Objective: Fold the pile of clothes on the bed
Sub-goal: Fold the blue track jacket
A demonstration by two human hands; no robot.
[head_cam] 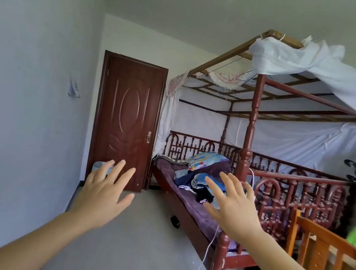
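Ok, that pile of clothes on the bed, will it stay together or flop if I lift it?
Probably floppy: the pile of clothes lies crumpled and draped, so pieces would likely sag from a grip. Likely light, being thin-looking fabric. Several garments look tangled, so lifting one may drag others across the purple blanket.

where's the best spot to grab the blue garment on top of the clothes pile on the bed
Probably pinch the raised, bunched fold of the blue garment, coming from the open floor side of the bed: it lies crumpled atop the pile, and carved railing closes the other sides.
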